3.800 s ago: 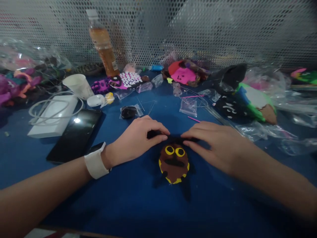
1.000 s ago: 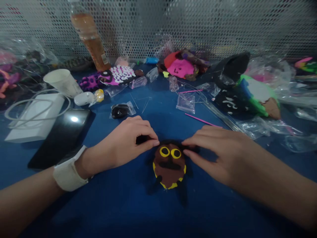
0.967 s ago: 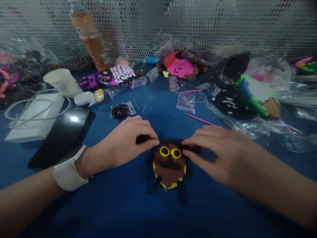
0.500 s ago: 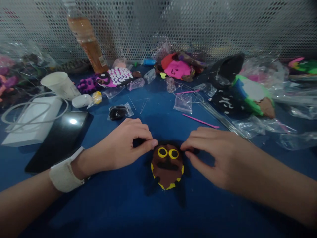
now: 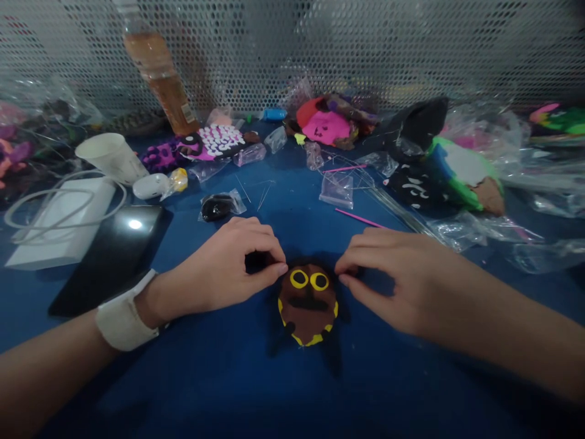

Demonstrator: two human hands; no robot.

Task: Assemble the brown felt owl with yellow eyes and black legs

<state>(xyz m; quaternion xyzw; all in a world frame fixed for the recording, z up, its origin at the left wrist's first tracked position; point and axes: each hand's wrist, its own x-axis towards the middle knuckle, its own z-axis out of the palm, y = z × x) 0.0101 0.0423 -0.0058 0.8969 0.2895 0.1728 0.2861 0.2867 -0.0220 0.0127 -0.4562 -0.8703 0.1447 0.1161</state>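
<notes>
The brown figure already has 2 eyes and yellow trim; what remains is unclear. I cannot tell whether the left hand's or right hand's grip holds anything.

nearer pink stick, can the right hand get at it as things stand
Probably yes: the nearer pink stick lies just beyond the right hand, which seems to hide one end of it, and nothing covers the part that shows.

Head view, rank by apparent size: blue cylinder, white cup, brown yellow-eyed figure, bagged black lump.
Largest to smallest:
1. brown figure
2. white cup
3. bagged black lump
4. blue cylinder
The figure is nearest the camera, so its lead over the cup may not reflect true size.
</notes>
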